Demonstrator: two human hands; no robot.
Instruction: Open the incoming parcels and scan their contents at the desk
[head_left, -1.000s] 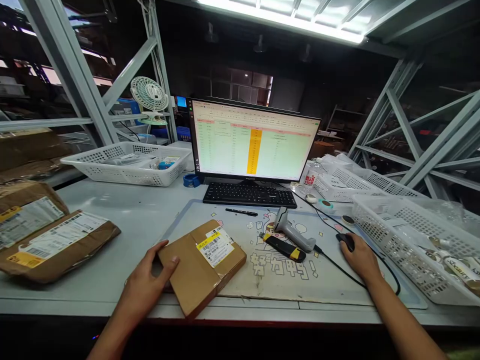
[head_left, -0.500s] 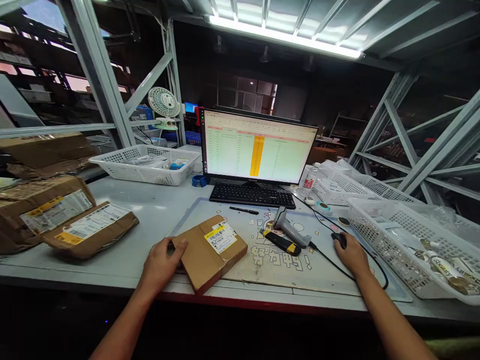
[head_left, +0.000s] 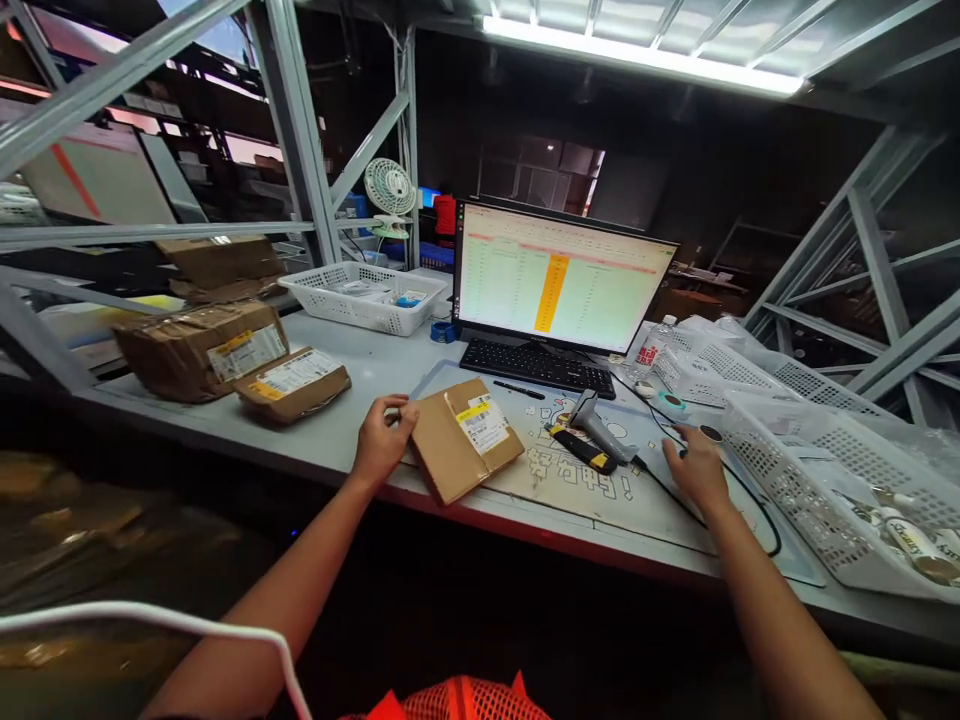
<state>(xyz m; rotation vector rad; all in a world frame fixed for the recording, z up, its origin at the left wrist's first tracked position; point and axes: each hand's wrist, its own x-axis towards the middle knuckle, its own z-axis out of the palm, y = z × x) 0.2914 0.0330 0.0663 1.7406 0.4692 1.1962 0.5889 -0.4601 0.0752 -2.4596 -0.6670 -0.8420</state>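
My left hand (head_left: 382,440) is at the left edge of a flat brown cardboard box (head_left: 442,440), with curled fingers and the thumb against its corner. A white and yellow label (head_left: 484,424) is stuck on the box's top face. On the right, my right hand (head_left: 699,472) is bent over a black computer mouse (head_left: 681,450), which is mostly hidden under the fingers. Between the hands lie a grey barcode scanner (head_left: 600,428) with a black cable and a black and yellow utility knife (head_left: 581,448).
A monitor (head_left: 562,275) showing a spreadsheet stands behind a keyboard (head_left: 536,368) and a black pen (head_left: 519,390). Two taped parcels (head_left: 202,340) (head_left: 292,385) sit at left. White baskets (head_left: 360,300) (head_left: 795,500) stand at the back left and right. A white cable (head_left: 150,615) crosses the lower left.
The view has swung left and down, so the desk items appear shifted right. My left thumb has drawn back from the box's top toward its edge. My right hand stays at the mouse.
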